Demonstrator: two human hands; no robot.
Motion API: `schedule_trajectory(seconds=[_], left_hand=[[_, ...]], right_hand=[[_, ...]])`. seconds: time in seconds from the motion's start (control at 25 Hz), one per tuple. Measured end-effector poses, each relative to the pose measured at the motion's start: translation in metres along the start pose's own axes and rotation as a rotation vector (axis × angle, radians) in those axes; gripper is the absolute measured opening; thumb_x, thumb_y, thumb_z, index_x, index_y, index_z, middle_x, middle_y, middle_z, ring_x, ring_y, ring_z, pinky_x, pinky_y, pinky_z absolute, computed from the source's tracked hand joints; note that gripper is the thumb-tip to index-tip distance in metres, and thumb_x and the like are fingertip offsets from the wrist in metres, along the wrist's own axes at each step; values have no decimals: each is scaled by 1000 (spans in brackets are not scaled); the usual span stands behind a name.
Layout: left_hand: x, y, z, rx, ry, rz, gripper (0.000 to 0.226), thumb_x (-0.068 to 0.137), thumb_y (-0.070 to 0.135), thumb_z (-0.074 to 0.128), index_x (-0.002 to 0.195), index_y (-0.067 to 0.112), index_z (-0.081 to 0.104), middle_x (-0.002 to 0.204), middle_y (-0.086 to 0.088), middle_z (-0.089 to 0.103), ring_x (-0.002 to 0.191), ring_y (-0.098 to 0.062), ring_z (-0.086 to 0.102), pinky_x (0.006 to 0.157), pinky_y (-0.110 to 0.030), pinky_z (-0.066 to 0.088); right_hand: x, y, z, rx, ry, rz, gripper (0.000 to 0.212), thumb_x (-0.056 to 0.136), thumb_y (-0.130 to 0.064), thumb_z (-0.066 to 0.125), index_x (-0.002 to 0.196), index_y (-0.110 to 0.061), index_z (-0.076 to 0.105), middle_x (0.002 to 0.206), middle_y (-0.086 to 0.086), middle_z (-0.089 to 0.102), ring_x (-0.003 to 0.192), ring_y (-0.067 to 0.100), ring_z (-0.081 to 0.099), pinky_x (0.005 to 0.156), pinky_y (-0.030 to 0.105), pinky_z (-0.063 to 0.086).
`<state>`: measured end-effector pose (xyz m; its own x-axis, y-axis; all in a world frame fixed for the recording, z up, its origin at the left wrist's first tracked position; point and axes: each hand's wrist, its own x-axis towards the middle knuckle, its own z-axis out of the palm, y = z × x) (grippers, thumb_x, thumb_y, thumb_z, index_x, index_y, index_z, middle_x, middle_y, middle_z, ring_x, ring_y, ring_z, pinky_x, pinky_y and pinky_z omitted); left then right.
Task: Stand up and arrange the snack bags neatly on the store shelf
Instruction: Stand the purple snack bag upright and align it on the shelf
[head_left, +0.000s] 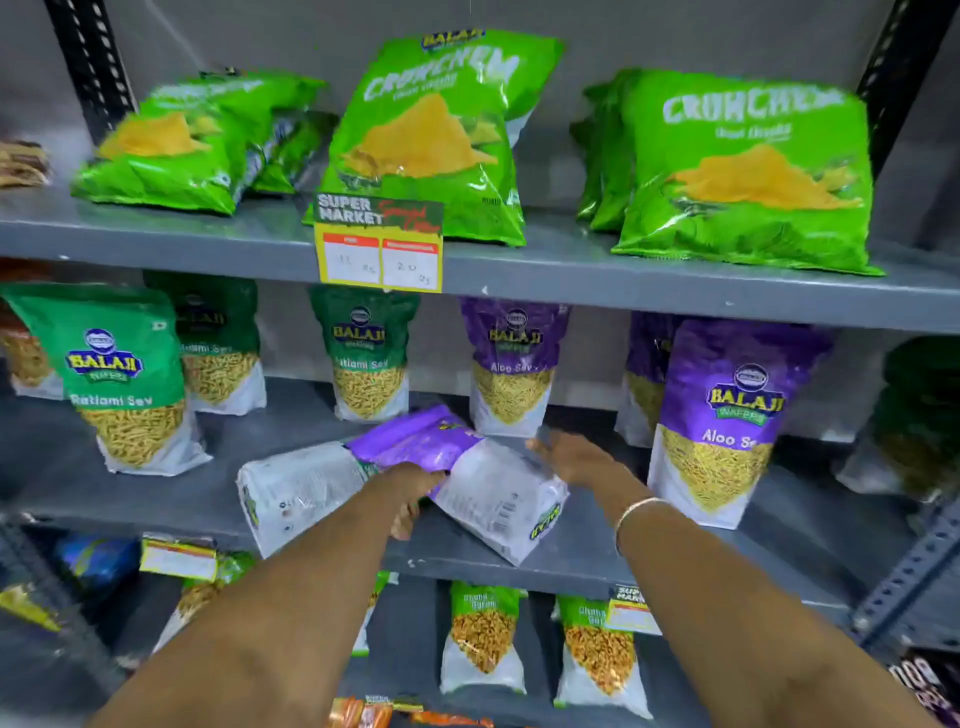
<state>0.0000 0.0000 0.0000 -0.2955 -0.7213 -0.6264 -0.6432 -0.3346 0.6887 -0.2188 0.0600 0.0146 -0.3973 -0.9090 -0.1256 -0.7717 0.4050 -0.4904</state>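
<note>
Two purple Aloo Sev bags lie flat, back side up, on the middle shelf (582, 564). One fallen bag (498, 493) points toward the front edge; the other fallen bag (301, 488) lies to its left. My left hand (413, 493) grips the purple top of the right-hand fallen bag. My right hand (571, 457) hovers over that bag's far edge, fingers spread. Upright purple Aloo Sev bags stand behind (511, 364) and at the right (727, 421). Green Ratlami Sev bags (124, 374) stand upright at the left.
Bright green Crunchem bags (426, 140) sit on the upper shelf, some leaning at the left (176, 140). A yellow price tag (379, 244) hangs on that shelf's edge. Chana bags (483, 639) stand on the lower shelf. A slotted metal upright (904, 577) runs at the right.
</note>
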Motion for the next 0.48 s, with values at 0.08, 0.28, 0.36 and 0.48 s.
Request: schedule_trajectory(seconds=[0.08,0.28,0.36,0.48], left_hand=[[7,6,7,-213,-142,-170,91,86,55,47,143,-11,22,150,-29,29,132,-41,42,106,-43,39],[30,0,9,-453,-231,-144,57,86,41,57,121,-3,47,114,-28,51,118,-41,52,111,-47,35],[31,1,6,-485,-289,-118,34,87,33,58,96,0,56,96,-22,58,103,-36,59,107,-44,40],[37,2,-2,-417,-354,-85,21,88,26,58,87,5,59,78,-14,71,85,-27,60,78,-37,59]], right_hand=[[15,10,4,156,-118,47,51,91,-46,43,121,-6,54,110,13,61,99,23,57,71,20,46],[37,19,24,179,-327,67,57,84,-59,46,84,-4,62,67,6,52,59,18,46,60,28,33],[38,21,23,223,-362,56,52,81,-57,53,81,-6,63,65,6,55,59,19,46,60,28,34],[33,17,9,248,-413,94,40,74,-49,68,75,-10,63,49,-5,58,52,14,51,50,22,36]])
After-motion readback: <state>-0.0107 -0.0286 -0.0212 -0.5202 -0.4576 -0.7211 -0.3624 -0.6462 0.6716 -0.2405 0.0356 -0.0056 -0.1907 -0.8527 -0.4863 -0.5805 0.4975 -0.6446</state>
